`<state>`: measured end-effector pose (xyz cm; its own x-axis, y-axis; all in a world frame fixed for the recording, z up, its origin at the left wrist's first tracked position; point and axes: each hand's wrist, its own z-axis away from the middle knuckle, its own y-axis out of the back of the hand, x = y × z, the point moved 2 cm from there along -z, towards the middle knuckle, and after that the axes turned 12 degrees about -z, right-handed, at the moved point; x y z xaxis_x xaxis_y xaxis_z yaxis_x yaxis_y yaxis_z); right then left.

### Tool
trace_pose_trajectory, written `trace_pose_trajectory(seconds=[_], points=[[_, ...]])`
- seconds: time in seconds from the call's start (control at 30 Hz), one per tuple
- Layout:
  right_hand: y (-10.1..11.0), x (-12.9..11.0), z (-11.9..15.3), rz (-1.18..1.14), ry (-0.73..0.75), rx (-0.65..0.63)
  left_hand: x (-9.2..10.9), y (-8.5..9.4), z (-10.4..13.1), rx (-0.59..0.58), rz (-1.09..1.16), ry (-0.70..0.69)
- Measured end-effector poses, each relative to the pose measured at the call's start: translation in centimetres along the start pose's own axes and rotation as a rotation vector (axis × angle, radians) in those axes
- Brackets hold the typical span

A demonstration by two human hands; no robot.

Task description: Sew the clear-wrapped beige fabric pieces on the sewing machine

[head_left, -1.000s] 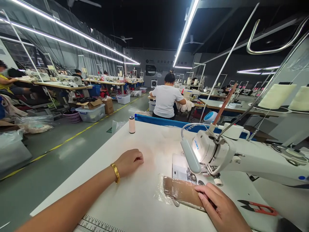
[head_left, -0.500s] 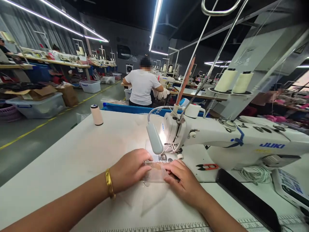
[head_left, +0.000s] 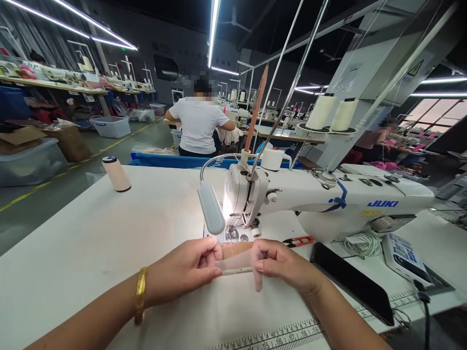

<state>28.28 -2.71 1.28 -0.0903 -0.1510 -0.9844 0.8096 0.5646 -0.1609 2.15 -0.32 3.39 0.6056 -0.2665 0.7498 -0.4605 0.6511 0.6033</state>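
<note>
A thin, see-through pale strip of fabric [head_left: 236, 265] is stretched between my two hands, just in front of the sewing machine [head_left: 310, 194]. My left hand [head_left: 184, 265], with a gold bracelet at the wrist, pinches its left end between thumb and curled fingers. At the other end my right hand [head_left: 286, 265] grips the fabric, and a loose end hangs down past the fingers. The strip is held near the presser foot area, which the lamp [head_left: 211, 209] lights and partly hides. Whether the fabric touches the table I cannot tell.
Red-handled thread snips [head_left: 302, 241] lie beyond my right hand. A black phone [head_left: 352, 282], a coiled cable [head_left: 363, 243] and a white control box [head_left: 406, 260] are at the right. A peach thread cone [head_left: 116, 175] stands at the left, and a printed ruler [head_left: 292, 335] runs along the front.
Both hands have drawn the fabric back from the presser foot and lifted it between them. My right hand now grips its end instead of lying over it. The view has shifted right.
</note>
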Motion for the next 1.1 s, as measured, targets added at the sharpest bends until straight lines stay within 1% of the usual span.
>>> trace_pose_trajectory(seconds=[0.07, 0.1, 0.17, 0.3, 0.43, 0.53, 0.7, 0.87, 0.9, 0.93, 0.97, 1.03, 1.07, 1.1], points=[[-0.1, 0.1, -0.3, 0.04, -0.001, 0.029, -0.6, 0.1, -0.5, 0.116, -0.125, 0.063], [-0.3, 0.3, -0.5, 0.054, 0.002, 0.038, -1.0, 0.0, -0.7, 0.138, -0.163, 0.082], [-0.6, 0.7, -0.9, 0.092, 0.008, 0.068, -1.4, -0.3, -1.1, 0.143, -0.193, 0.08], [-0.6, 1.8, -1.4, 0.208, 0.002, 0.226, -1.7, -0.5, -1.4, 0.138, -0.182, 0.038], [0.1, 2.5, -1.6, 0.24, 0.012, 0.348, -1.8, 0.1, -1.2, 0.191, -0.19, 0.073], [0.6, 2.8, -1.6, 0.255, 0.017, 0.423, -1.9, 0.4, -1.0, 0.217, -0.147, 0.106], [0.8, 2.9, -1.7, 0.291, 0.034, 0.492, -2.1, 0.4, -1.1, 0.228, -0.118, 0.114], [0.6, 2.8, -1.7, 0.341, 0.044, 0.533, -2.3, 0.0, -1.2, 0.245, -0.195, 0.1], [0.7, 2.8, -1.7, 0.356, 0.046, 0.542, -2.4, -0.1, -1.2, 0.261, -0.244, 0.082], [0.7, 2.8, -1.6, 0.375, 0.048, 0.552, -2.5, -0.1, -1.3, 0.307, -0.31, 0.048], [0.8, 2.7, -1.6, 0.397, 0.052, 0.563, -2.5, 0.0, -1.3, 0.376, -0.387, -0.004], [1.1, 2.6, -1.6, 0.445, 0.066, 0.585, -2.4, 0.0, -1.2, 0.511, -0.529, -0.156], [1.3, 2.6, -1.5, 0.467, 0.073, 0.59, -2.3, -0.1, -1.2, 0.525, -0.58, -0.239], [1.4, 2.6, -1.5, 0.488, 0.077, 0.59, -2.2, -0.4, -1.2, 0.488, -0.616, -0.31]])
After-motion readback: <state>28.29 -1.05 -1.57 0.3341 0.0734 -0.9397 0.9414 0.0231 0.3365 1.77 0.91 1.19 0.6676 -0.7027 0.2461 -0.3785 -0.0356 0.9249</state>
